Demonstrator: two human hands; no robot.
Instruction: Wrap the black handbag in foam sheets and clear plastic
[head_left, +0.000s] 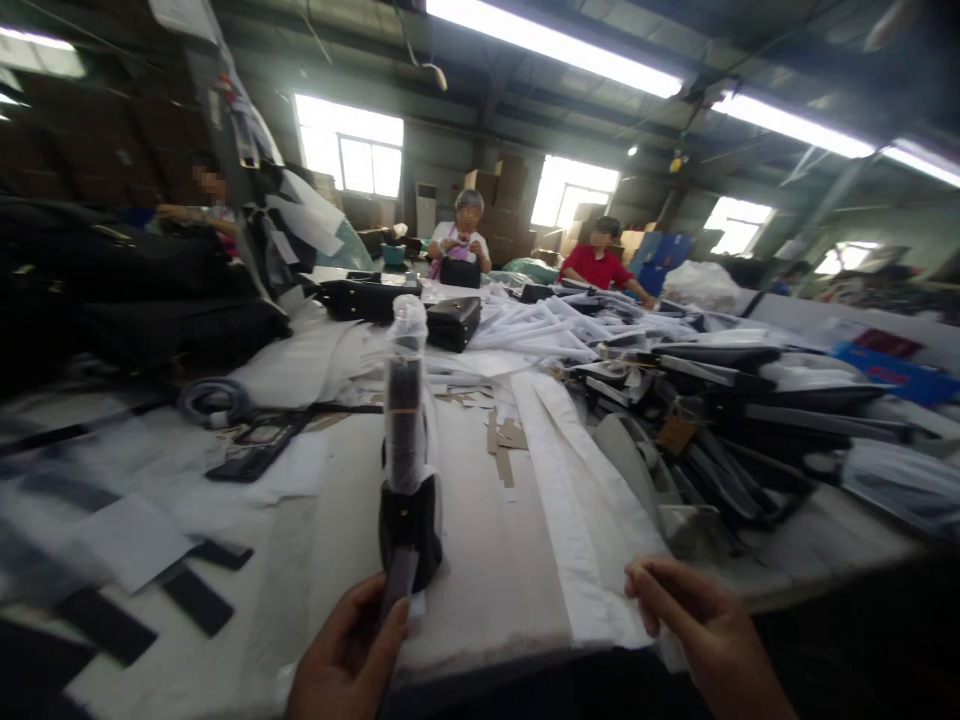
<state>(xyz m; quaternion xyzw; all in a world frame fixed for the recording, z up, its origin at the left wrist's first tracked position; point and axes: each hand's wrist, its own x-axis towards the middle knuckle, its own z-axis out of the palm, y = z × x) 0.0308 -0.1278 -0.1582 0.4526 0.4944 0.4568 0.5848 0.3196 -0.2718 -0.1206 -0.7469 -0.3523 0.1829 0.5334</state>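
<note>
My left hand (352,650) pinches a flat dark grey strip (400,580) between thumb and fingers at the table's near edge. Directly behind the strip a small black bag (411,525) stands upright, its tall handle (405,400) wrapped in clear plastic. Whether strip and bag are joined I cannot tell. My right hand (701,620) is closed at the near right corner of a long white sheet (559,500), with white material showing under the fingers. That sheet runs away from me across the table.
Dark flat pieces (195,600) and a paper sheet (135,540) lie at left. Scraps of brown card (504,450) are mid-table. Black bags and straps (735,420) pile up at right, white rolls (540,325) behind. Co-workers (459,240) sit across the table.
</note>
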